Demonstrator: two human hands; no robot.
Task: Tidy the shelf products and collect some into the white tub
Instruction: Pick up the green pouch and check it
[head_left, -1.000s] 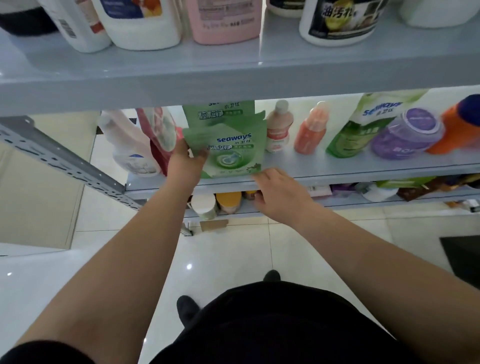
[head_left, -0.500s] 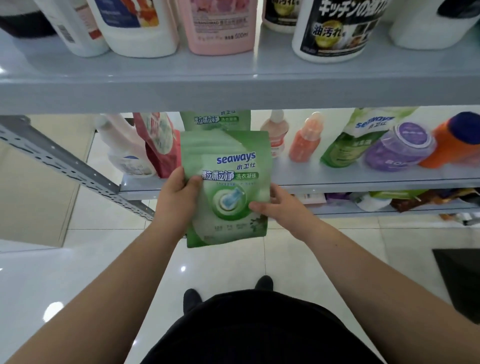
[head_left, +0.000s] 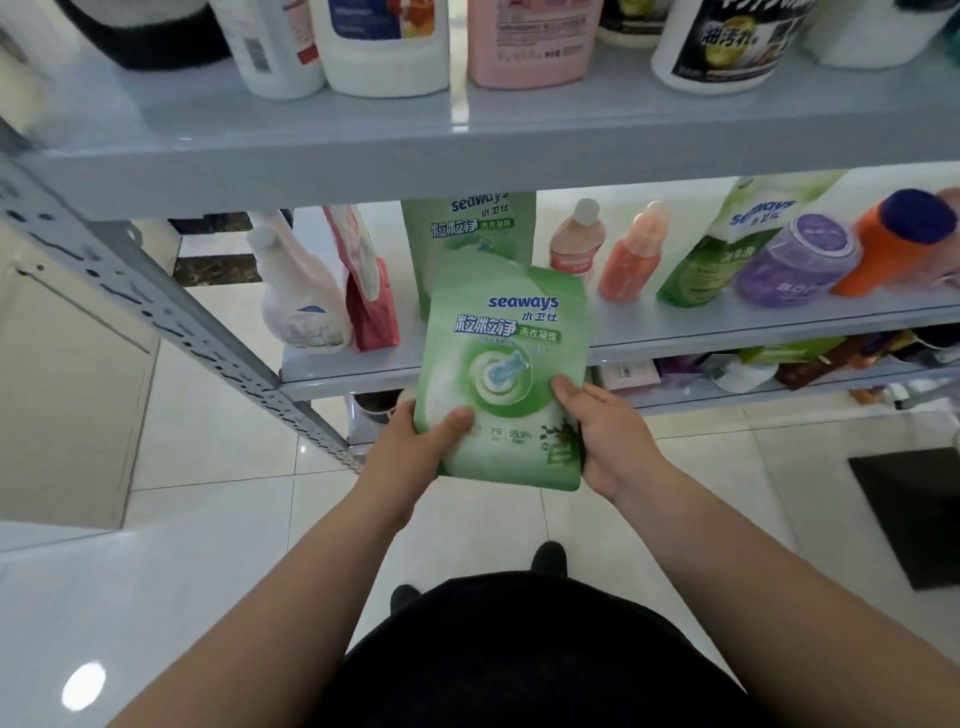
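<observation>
Both hands hold a green detergent pouch (head_left: 506, 374) upright in front of the middle shelf (head_left: 675, 332), off its surface. The left hand (head_left: 415, 447) grips the lower left edge, thumb curled over the front (other fingers hidden behind). The right hand (head_left: 608, 436) clasps the lower right edge, thumb on the printed face, while a matching pouch (head_left: 467, 234) stands on the shelf behind.

I count, on the middle shelf and in hand. Green Seaways pouches, three: held pouch (head_left: 506, 364), upright pouch (head_left: 470, 234), leaning pouch (head_left: 727, 254). Peach bottles, two: left peach bottle (head_left: 576, 247), right peach bottle (head_left: 631, 257). One each: purple jar (head_left: 795, 262), orange bottle (head_left: 893, 241), red pouch (head_left: 366, 291), white bottle (head_left: 298, 299). Hands, two: left hand (head_left: 415, 449), right hand (head_left: 610, 439).
</observation>
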